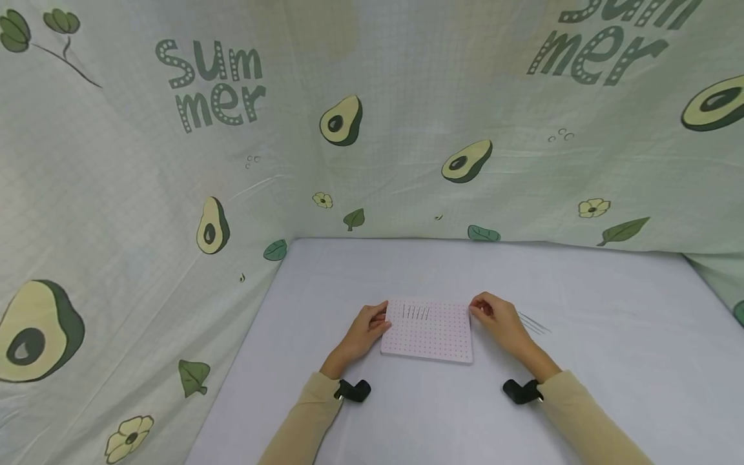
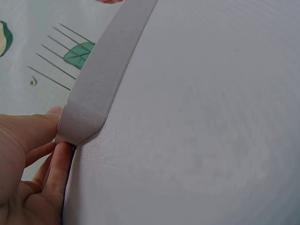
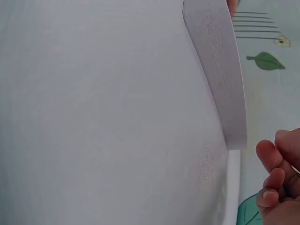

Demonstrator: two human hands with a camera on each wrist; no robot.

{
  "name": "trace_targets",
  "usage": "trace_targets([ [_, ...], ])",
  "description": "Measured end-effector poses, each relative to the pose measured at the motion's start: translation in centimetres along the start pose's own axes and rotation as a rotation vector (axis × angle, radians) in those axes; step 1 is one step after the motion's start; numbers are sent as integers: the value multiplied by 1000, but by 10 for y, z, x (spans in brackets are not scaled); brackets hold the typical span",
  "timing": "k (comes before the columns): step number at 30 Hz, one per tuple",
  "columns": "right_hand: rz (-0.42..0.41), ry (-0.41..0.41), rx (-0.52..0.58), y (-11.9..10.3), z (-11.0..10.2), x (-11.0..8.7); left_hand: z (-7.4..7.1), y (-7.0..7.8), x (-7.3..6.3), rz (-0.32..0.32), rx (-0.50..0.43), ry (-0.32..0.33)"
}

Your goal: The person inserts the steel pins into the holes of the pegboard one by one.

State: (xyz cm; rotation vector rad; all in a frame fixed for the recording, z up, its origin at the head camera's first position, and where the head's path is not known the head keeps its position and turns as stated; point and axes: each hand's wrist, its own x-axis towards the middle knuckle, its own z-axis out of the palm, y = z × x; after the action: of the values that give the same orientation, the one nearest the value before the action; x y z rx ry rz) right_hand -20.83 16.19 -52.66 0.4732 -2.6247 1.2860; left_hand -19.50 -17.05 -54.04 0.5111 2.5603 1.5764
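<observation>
A pale pink board point(image 1: 442, 339) dotted with rows of small holes lies on the white table. Several thin dark needle-like pins point(image 1: 416, 312) stand upright in a row near its back left corner. With thumb and fingers, my left hand point(image 1: 366, 329) grips the board's left edge; the left wrist view shows the thumb on top and fingers at the side. My right hand point(image 1: 496, 316) is at the back right corner. In the right wrist view its loosely curled fingers point(image 3: 269, 157) are a little apart from the board, and nothing shows between them.
Several loose thin pins point(image 1: 533, 324) lie on the white tabletop point(image 1: 442, 420), just right of my right hand. A pale green curtain point(image 1: 395, 194) printed with avocados and leaves hangs behind the table and along its left side.
</observation>
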Motion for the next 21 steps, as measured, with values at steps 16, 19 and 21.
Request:
trace_targets([
  [16,71,124,-73,22,-38,-13,1,-11,2,-1,-17,4],
  [19,79,137,-80,26,-44,-16,1,-9,2,-11,-1,0],
  [21,84,143,-84,29,-48,-19,1,-8,2,-12,7,-3],
])
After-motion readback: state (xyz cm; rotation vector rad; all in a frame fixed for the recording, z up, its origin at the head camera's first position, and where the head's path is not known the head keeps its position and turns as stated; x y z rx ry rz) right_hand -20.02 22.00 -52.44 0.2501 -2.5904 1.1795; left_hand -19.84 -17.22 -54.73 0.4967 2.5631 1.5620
